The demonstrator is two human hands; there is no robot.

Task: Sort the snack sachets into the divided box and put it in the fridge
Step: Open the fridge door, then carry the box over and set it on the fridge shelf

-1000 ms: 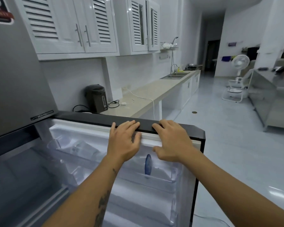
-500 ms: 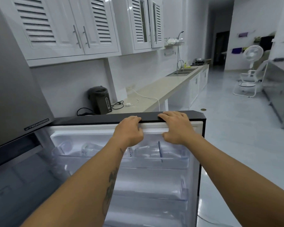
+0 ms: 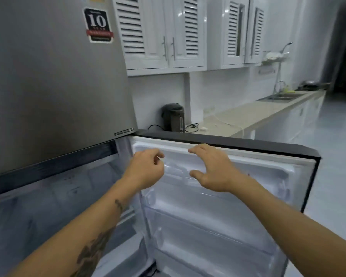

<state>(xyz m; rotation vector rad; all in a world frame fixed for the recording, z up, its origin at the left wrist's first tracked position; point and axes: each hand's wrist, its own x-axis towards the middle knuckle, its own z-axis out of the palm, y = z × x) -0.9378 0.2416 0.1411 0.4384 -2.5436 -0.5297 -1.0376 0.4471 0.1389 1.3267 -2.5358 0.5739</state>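
Beside the fridge (image 3: pixel 54 80), the left hand (image 3: pixel 146 170) and right hand (image 3: pixel 214 170), loosely curled and empty, are lifting off the open fridge door (image 3: pixel 238 142) they gripped moments ago; the divided box is nowhere in view.

Grey fridge (image 3: pixel 54 76), lower door (image 3: pixel 238 176) swung wide open, white shelves showing.

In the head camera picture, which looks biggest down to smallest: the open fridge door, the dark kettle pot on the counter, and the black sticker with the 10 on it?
1. Open white-lined fridge door, by far.
2 and 3. Dark electric kettle pot and black warranty sticker look about alike; the sticker is nearer the camera, so I won't rank them.
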